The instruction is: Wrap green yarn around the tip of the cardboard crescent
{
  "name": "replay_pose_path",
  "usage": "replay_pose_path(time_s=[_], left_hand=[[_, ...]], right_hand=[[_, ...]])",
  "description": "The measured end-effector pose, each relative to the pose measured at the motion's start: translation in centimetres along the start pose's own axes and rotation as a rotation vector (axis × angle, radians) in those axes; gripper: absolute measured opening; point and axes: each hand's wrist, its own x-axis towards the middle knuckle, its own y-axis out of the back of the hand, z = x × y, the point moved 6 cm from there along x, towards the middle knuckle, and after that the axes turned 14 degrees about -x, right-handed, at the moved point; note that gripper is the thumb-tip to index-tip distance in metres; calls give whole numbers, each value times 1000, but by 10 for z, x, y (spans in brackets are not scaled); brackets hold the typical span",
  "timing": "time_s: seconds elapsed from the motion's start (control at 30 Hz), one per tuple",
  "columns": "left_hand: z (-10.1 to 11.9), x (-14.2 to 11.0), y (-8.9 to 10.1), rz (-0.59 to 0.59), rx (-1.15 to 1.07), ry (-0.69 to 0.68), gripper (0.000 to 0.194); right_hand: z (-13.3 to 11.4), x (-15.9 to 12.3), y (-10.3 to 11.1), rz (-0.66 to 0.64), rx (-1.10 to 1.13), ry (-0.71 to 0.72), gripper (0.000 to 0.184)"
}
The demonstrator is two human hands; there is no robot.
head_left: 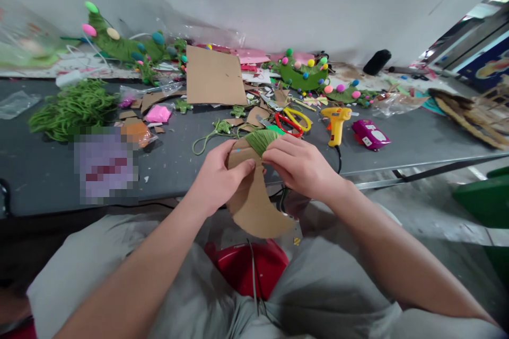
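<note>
A crescent-shaped cardboard piece (254, 204) is held over the table's front edge, its upper end wrapped in green yarn (260, 141). My left hand (222, 175) grips the crescent's left side, thumb lying across the bare cardboard. At the lower edge of the wrapping, my right hand (302, 164) is closed, with fingertips pinched on the yarn; the exact strand is hidden by the fingers. Just beyond the hands lie red-handled scissors (287, 125) and yellow-handled scissors (299, 118). A small green yarn star (221, 127) with a trailing loop rests left of them.
On the grey table (175, 148) are a green yarn heap (77, 108), a cardboard sheet (215, 77), a yellow glue gun (336, 123) with its cord, and a purple packet (370, 135). Green crescents (304, 75) with colourful balls stand behind. A red stool (250, 270) is below.
</note>
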Motion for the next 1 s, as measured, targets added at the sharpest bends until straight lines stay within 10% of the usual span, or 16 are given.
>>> replay_pose_path(time_s=[0.2, 0.5, 0.67, 1.0], left_hand=[[-8, -4, -2, -19, -308, 263, 24], [-3, -3, -4, 10, -483, 238, 32], [0, -3, -1, 13, -442, 151, 32], [5, -7, -4, -48, -488, 102, 32]], right_hand=[[5, 1, 8, 79, 211, -94, 12], [24, -15, 3, 104, 724, -667, 17], [18, -12, -8, -78, 980, -678, 23], [13, -10, -22, -52, 1276, -724, 23]])
